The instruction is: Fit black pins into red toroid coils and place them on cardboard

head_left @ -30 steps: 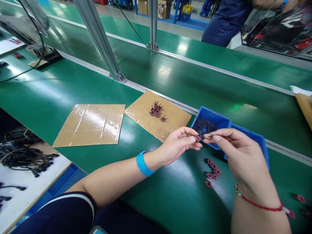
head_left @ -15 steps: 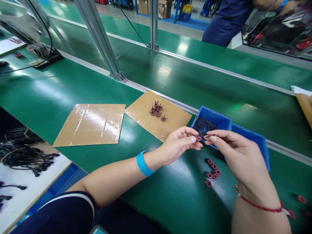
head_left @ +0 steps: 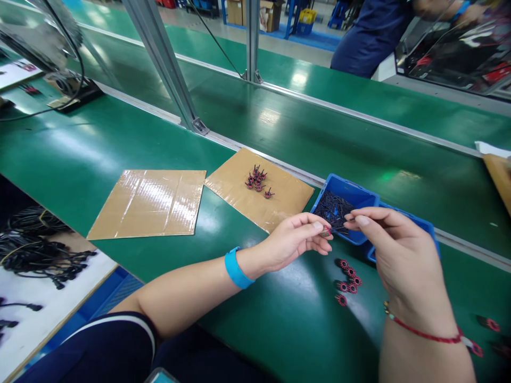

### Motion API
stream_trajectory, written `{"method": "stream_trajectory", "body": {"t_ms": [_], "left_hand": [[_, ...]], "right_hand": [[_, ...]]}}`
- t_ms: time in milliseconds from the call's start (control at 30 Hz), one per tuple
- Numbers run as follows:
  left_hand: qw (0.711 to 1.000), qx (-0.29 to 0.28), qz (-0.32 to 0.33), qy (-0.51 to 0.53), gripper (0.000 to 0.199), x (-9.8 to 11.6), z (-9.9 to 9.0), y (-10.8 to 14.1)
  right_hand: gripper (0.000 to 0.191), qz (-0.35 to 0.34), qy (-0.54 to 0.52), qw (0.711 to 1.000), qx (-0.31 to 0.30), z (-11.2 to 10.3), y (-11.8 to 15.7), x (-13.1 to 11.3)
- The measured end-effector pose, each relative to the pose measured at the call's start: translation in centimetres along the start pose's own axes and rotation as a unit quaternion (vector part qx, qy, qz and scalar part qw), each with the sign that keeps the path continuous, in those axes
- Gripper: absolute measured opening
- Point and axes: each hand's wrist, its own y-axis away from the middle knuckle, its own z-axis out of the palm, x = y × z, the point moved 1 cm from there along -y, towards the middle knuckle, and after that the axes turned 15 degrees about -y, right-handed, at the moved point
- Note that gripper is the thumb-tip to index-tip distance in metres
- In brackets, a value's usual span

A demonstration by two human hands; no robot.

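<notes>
Through the head camera I see the left hand [head_left: 293, 240] grasping a red-wound ring coil [head_left: 327, 231] between thumb and fingers, out near the tips, which I take to leave its dark leads [head_left: 337, 231] clear toward the right. The right hand [head_left: 399, 252] has thumb and forefinger pinched on what looks like a thin dark piece [head_left: 353, 218], too small for me to identify. The held coil is by the near left corner of the blue bin [head_left: 365, 199], whose short black tubes [head_left: 332, 205] probably sit there to keep reaches short. Loose coils [head_left: 353, 281] lie on the green tabletop [head_left: 255, 330], well apart from the coils with black prongs [head_left: 256, 180] on the cardboard sheet [head_left: 225, 180]; I judge that gap keeps the two kinds from mixing.
</notes>
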Motion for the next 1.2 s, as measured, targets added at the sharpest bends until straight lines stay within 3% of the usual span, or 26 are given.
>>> {"method": "stream_trajectory", "body": {"t_ms": [733,1000,1200], "left_hand": [[1.000,-0.017,-0.013,-0.020,0.033,0.14,0.10,0.15],[1.000,-0.021,-0.004,-0.011,0.029,0.14,0.11,0.25],[1.000,-0.015,-0.015,0.024,0.032,0.11,-0.09,0.18]], "right_hand": [[0.022,0.049,-0.009,0.998,-0.040,0.32,0.14,-0.22],[0.027,0.027,0.061,0.993,-0.095,0.26,0.25,-0.57],[0.028,0.000,0.036,0.998,-0.046,-0.53,0.15,-0.78]]}}
